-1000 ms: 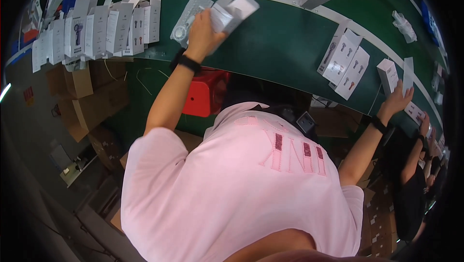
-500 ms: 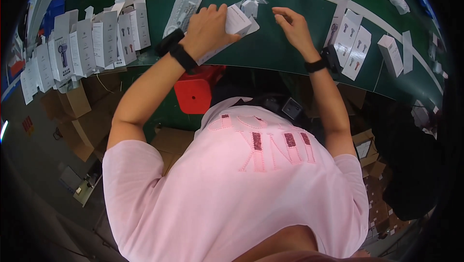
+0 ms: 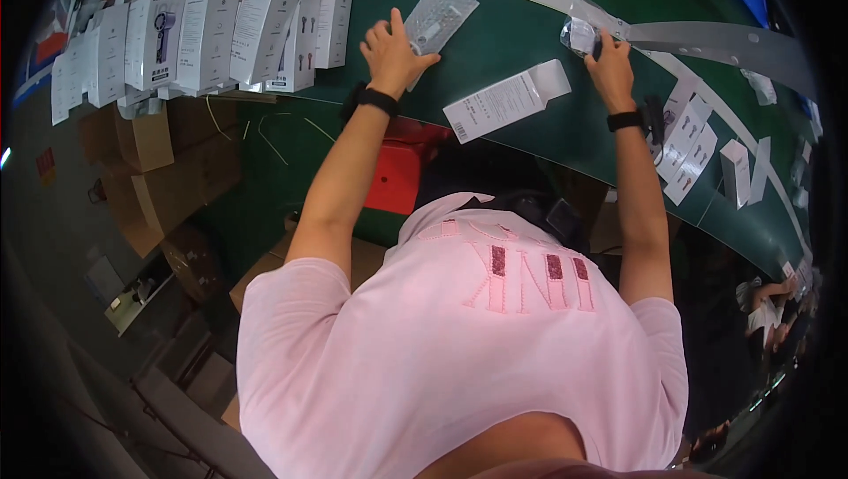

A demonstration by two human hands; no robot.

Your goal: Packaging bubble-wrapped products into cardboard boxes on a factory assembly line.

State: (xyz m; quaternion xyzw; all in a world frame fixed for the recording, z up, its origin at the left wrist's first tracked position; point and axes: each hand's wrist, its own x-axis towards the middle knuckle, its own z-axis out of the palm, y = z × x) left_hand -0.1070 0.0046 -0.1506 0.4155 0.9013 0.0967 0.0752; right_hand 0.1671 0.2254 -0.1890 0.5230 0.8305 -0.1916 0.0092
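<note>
My left hand (image 3: 393,57) has its fingers spread at the near left edge of a bubble-wrap pouch (image 3: 442,18), and nothing shows in its grip. Something silvery shows through the pouch. At the table's far edge, my right hand (image 3: 609,72) closes its fingertips on a small clear plastic bag (image 3: 580,35) with a white piece inside. Between the hands and nearer to me, a white printed carton (image 3: 499,106) lies on its side, its right end flap open. Neither hand touches this carton.
Several upright white cartons (image 3: 208,33) with raised flaps stand in a row on the left. Flat printed cards (image 3: 685,152) and a small white box (image 3: 735,171) lie on the right of the green table (image 3: 495,46). A metal bracket (image 3: 707,37) crosses the far right. Below is a red stool (image 3: 393,178).
My left hand has let go of the white carton, which now lies on the table, and is beside the pouch. My right hand has reached the plastic bag. The view has shifted.
</note>
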